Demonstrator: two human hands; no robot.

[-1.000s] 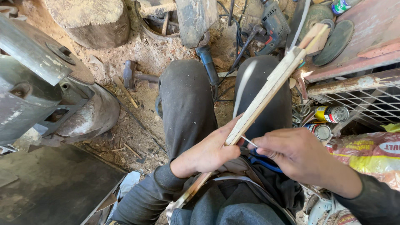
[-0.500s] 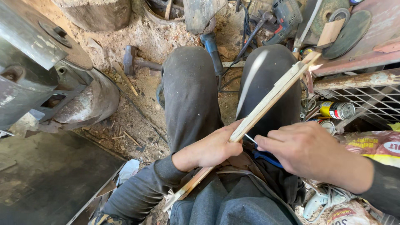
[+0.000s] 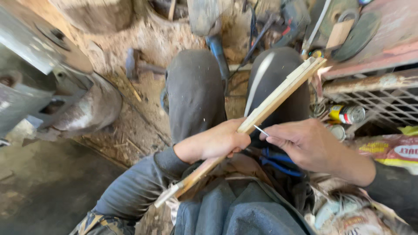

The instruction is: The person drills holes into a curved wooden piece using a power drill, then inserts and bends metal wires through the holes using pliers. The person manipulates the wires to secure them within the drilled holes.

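Observation:
A long pale wooden strip (image 3: 278,98) runs diagonally across my lap, from low left to upper right over my dark trousers. My left hand (image 3: 215,143) is closed around it near the middle. My right hand (image 3: 307,143) sits just right of the strip and pinches a thin metal nail (image 3: 261,130) between thumb and forefinger, its tip close to the wood. The strip's lower end (image 3: 174,191) sticks out past my left forearm.
A hammer (image 3: 139,67) lies on the dirt floor left of my knee. Grey metal machinery (image 3: 52,87) fills the left side. A rusty metal rack (image 3: 374,87), cans (image 3: 346,114) and printed sacks (image 3: 387,148) crowd the right. Power tools and cables (image 3: 270,26) lie ahead of my knees.
The view has shifted down and closer. My right hand has slid slightly along the strip with the nail; the left grip is unchanged.

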